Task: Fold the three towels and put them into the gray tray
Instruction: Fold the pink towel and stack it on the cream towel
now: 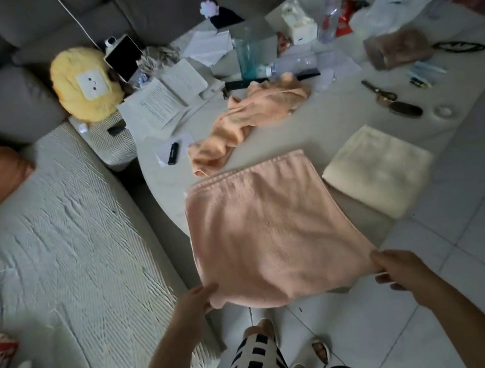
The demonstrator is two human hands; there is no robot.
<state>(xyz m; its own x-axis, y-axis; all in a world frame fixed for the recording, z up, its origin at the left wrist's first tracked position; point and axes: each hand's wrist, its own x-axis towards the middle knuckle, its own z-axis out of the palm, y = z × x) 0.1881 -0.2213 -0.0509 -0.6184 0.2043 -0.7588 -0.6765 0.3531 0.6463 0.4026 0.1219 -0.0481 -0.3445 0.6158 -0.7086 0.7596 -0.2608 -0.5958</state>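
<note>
Pinching the pink towel (269, 227) at its near corners, left hand (195, 301) and right hand (393, 267) low in frame, far edge on the table (163, 181) at centre; uneven pull risks a skewed fold or sliding off; no gray tray seen.

a bare strip of the white table (165, 193) lies open to the left of the pink towel (261, 228), which both hands hold over the table's near edge. just right of it a folded cream towel (378, 170) fills the near right corner. behind it a crumpled orange towel (243, 122) blocks the middle. an open patch sits between the orange and cream towels. farther back, papers (163, 104), a glass (247, 54), bottles (331, 5) and a tissue box (299, 21) crowd the surface. scissors (378, 92) and a brush (407, 109) line the right edge. a sofa (62, 246) hems in the left side.
</note>
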